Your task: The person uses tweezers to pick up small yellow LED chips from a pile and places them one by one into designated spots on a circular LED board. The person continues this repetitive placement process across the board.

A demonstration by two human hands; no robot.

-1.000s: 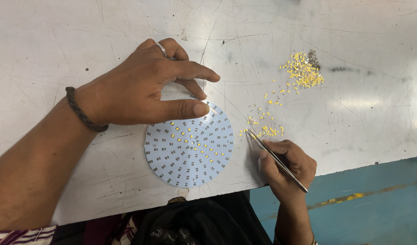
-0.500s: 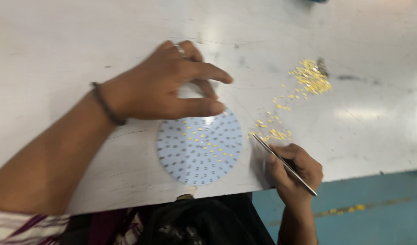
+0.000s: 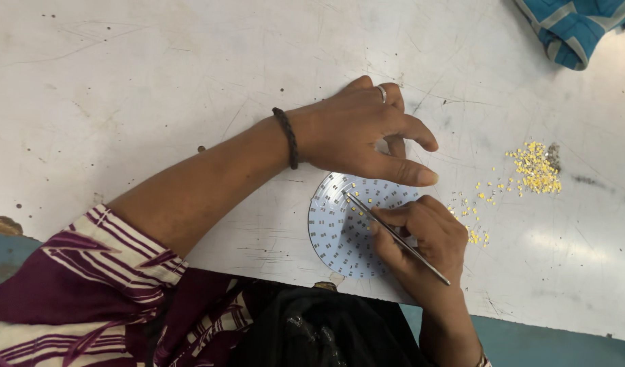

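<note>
A round white circuit disc (image 3: 339, 228) dotted with small yellow chips lies on the white table (image 3: 156, 88) near its front edge. My left hand (image 3: 367, 132) rests flat on the disc's far rim, thumb stretched along it; a ring and a dark wrist cord show. My right hand (image 3: 424, 238) lies over the disc's right half and grips metal tweezers (image 3: 394, 234). The tweezer tips touch the disc's upper left part. What the tips hold is too small to tell.
A heap of tiny yellow chips (image 3: 535, 165) lies to the right, with loose ones (image 3: 477, 217) scattered toward the disc. A blue striped cloth (image 3: 574, 27) sits at the far right corner. The table's front edge runs just below my right hand.
My right hand has moved left from the scattered chips onto the disc, bringing the tweezer tips over its upper left. My left hand stays on the far rim. The view has shifted.
</note>
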